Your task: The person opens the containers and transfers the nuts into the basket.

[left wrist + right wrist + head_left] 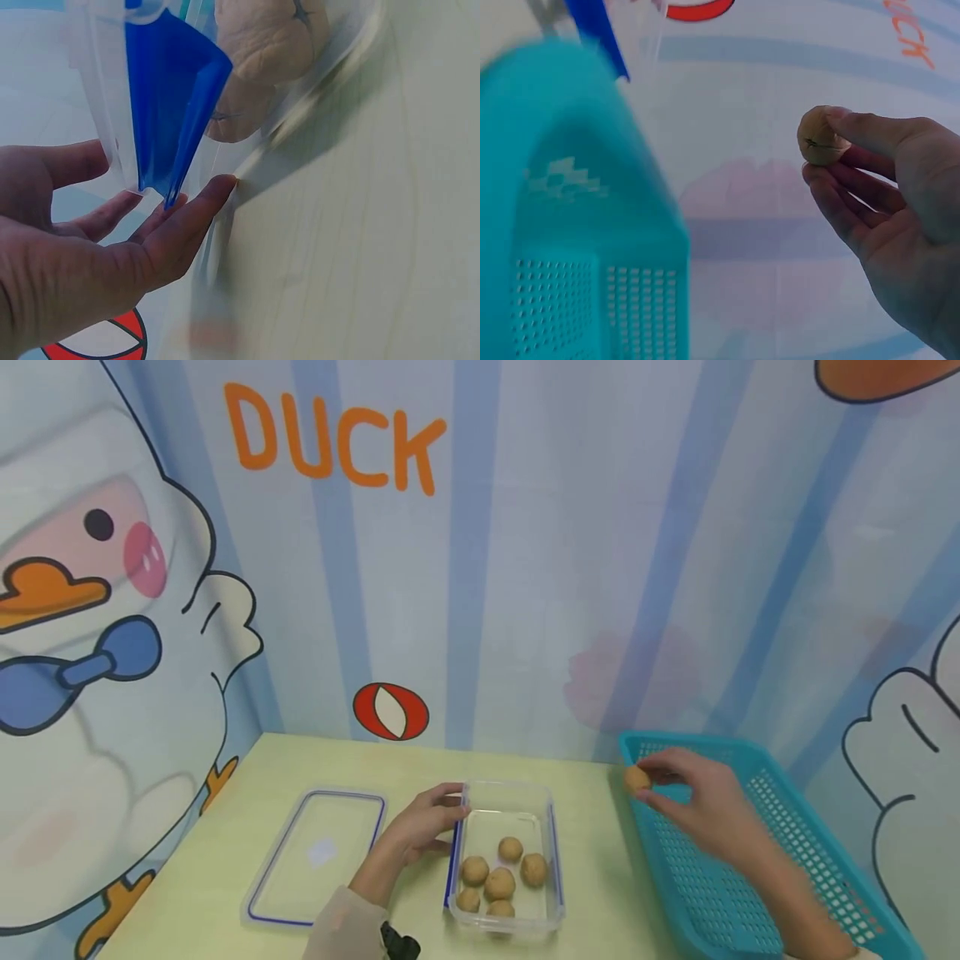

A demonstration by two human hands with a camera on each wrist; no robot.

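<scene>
My left hand (423, 821) holds the far left corner of a clear plastic container (558, 868). In the left wrist view, the thumb and fingers lie around that corner, beside its blue latch flap (169, 97). Several walnuts (499, 884) lie in the near half of the container. To the right, my right hand (708, 802) pinches one walnut (637, 779) between thumb and fingertips, above the left rim of a turquoise basket. The right wrist view shows this walnut (815, 139) held at the fingertips, with a small dark crack in its shell.
The turquoise perforated basket (652, 872) stands at the right of the pale yellow table (592, 860). Left of the container lies a clear lid (300, 835) with a blue seal, partly behind the left arm. A striped curtain (525, 568) with duck pictures rises behind the table.
</scene>
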